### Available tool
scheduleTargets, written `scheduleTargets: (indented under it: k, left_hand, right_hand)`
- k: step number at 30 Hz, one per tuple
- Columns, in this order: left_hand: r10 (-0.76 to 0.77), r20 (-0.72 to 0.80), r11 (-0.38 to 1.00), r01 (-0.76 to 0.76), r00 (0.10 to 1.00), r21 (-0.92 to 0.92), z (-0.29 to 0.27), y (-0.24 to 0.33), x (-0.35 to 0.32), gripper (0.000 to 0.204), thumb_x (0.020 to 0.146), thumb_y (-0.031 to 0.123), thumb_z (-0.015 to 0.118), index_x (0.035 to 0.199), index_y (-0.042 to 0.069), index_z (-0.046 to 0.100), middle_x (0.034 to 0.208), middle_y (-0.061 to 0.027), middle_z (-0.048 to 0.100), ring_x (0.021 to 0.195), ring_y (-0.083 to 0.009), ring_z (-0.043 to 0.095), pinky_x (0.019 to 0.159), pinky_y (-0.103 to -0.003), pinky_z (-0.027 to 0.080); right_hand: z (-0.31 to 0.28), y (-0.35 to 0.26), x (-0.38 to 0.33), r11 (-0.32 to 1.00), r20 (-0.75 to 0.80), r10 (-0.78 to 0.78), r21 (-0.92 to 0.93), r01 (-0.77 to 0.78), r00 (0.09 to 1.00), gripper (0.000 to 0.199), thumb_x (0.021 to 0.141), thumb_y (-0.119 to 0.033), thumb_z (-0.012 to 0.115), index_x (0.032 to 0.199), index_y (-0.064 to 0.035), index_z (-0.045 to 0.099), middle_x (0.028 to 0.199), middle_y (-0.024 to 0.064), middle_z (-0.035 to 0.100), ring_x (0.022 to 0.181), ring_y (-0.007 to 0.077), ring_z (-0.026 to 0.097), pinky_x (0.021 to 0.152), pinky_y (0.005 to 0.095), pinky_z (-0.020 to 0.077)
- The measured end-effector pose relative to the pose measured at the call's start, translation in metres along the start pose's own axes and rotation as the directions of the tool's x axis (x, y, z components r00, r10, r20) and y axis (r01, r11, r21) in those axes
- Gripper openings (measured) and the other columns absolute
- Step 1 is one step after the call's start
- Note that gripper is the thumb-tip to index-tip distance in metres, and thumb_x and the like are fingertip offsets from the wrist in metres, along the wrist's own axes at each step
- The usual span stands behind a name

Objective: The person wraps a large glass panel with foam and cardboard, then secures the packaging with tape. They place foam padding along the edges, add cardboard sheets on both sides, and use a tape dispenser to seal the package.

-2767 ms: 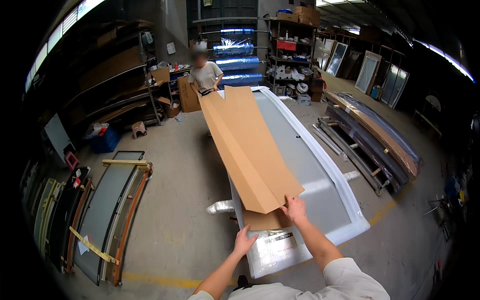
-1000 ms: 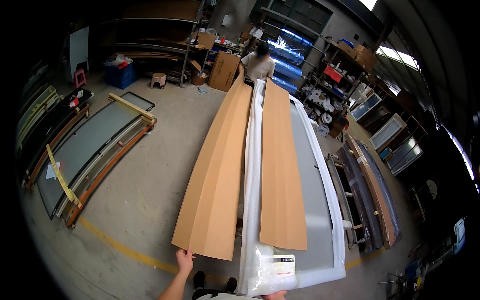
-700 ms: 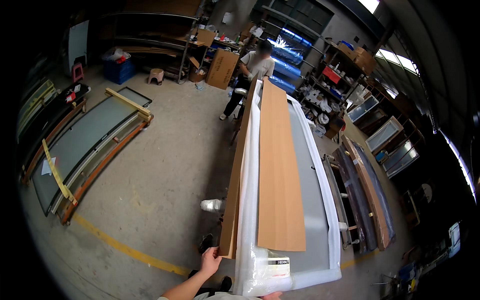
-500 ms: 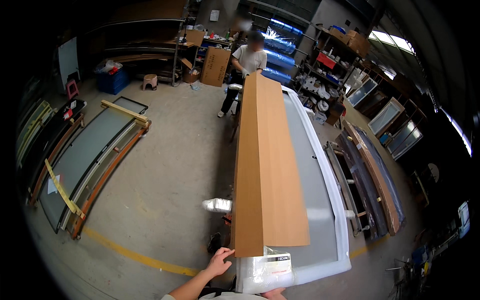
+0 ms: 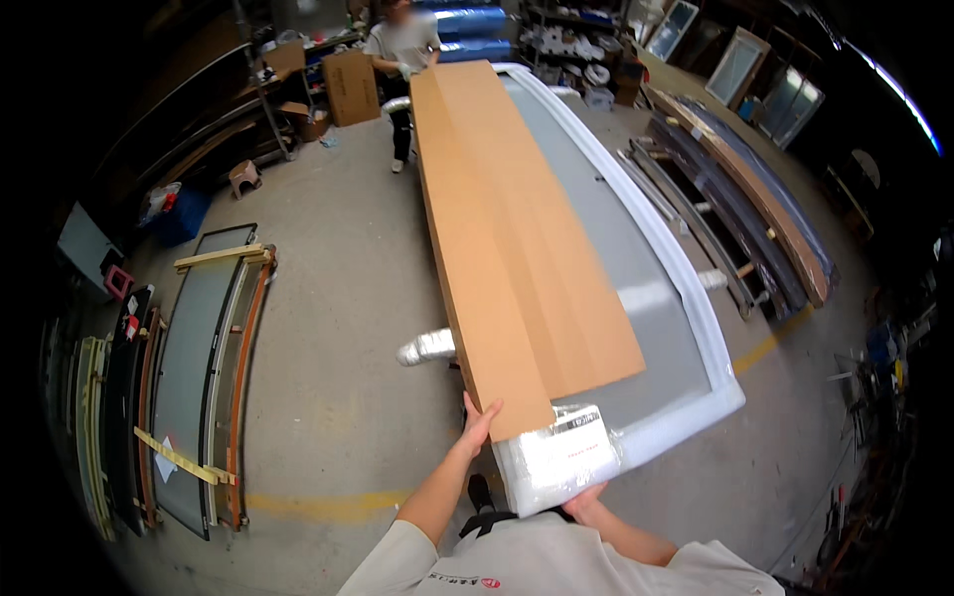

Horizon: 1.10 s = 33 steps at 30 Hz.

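Observation:
A long brown cardboard sheet with a lengthwise crease lies over the left part of a large framed panel. White foam wrapping runs along the panel's border. My left hand grips the cardboard's near left edge, thumb on top and other fingers along the side. At the panel's near end my right hand touches the foam-wrapped edge from below, its fingers mostly hidden. Between my hands, a clear plastic packet with a white printed label sits on the near left corner.
A co-worker stands at the far end with a gloved hand by the cardboard. Wrapped support arms stick out from beneath the panel. Framed panels are stacked on the left; plastic-wrapped ones lie on the right.
My left hand has gone from fingertips at the cardboard's corner to a grip on its left edge. The view has turned and tilted down, showing more of my arms and right hand.

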State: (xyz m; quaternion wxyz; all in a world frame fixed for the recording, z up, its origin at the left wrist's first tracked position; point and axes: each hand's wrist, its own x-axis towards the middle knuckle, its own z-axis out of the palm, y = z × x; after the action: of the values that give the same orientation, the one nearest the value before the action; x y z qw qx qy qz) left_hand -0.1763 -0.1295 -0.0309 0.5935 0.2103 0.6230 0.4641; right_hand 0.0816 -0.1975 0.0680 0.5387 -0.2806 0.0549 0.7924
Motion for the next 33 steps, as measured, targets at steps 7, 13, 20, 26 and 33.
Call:
scheduleTargets:
  k: [7, 13, 20, 26, 33]
  left_hand:
    - [-0.153, 0.024, 0.986, 0.154, 0.988, -0.063, 0.014, -0.001, -0.051, 0.127, 0.096, 0.054, 0.077, 0.17, 0.015, -0.019, 0.176, -0.0199, 0.017, 0.159, -0.0324, 0.026, 0.128, -0.047, 0.027]
    - [-0.061, -0.102, 0.985, 0.043, 0.993, -0.166, 0.043, -0.041, -0.065, 0.119, 0.098, 0.049, 0.076, 0.172, 0.016, -0.012, 0.175, -0.02, 0.019, 0.158, -0.034, 0.027, 0.128, -0.047, 0.026]
    - [-0.044, -0.215, 0.976, -0.004, 0.976, -0.218, 0.045, -0.045, -0.069, 0.105, 0.102, 0.046, 0.072, 0.173, 0.013, 0.001, 0.173, -0.0175, 0.025, 0.154, -0.0315, 0.034, 0.125, -0.045, 0.032]
    - [-0.016, -0.315, 0.946, -0.088, 0.949, -0.313, 0.071, -0.054, -0.073, 0.076, 0.105, 0.045, 0.067, 0.163, 0.008, 0.035, 0.159, -0.0135, 0.048, 0.147, -0.0278, 0.046, 0.12, -0.042, 0.038]
    - [0.213, -0.605, 0.975, -0.125, 0.767, 0.185, 0.089, -0.05, -0.123, 0.081, 0.105, 0.046, 0.066, 0.166, 0.005, 0.035, 0.166, -0.0182, 0.042, 0.155, -0.0313, 0.038, 0.126, -0.042, 0.03]
  right_hand:
    - [-0.094, -0.038, -0.006, 0.846, -0.647, 0.126, -0.326, -0.422, 0.752, 0.084, 0.106, -0.075, 0.023, 0.148, -0.01, 0.055, 0.148, 0.0158, 0.059, 0.133, 0.0273, 0.06, 0.109, 0.0475, 0.0497]
    - [-0.154, -0.126, -0.039, 0.051, -0.21, -0.523, -0.975, -0.216, 0.826, 0.025, 0.103, -0.028, 0.068, 0.096, -0.0039, 0.066, 0.086, 0.0042, 0.072, 0.065, 0.0163, 0.066, 0.062, 0.0317, 0.0534]
    - [-0.031, -0.242, 0.118, -0.226, 0.267, -0.58, -0.96, 0.163, 0.769, 0.039, 0.095, -0.027, 0.079, 0.121, 0.0005, 0.072, 0.099, 0.0121, 0.077, 0.088, 0.0214, 0.073, 0.083, 0.0368, 0.059]
    - [-0.047, -0.283, 0.298, -0.131, 0.055, -0.613, -0.991, -0.032, 0.788, 0.054, 0.089, -0.032, 0.085, 0.129, 0.0005, 0.069, 0.109, 0.0143, 0.078, 0.097, 0.0258, 0.075, 0.088, 0.04, 0.0596]
    - [0.0, -0.304, 0.286, -0.116, 0.202, -0.423, -0.979, 0.168, 0.883, 0.041, 0.088, -0.03, 0.084, 0.113, 0.0003, 0.072, 0.107, 0.0214, 0.079, 0.102, 0.0356, 0.076, 0.092, 0.0463, 0.0577]
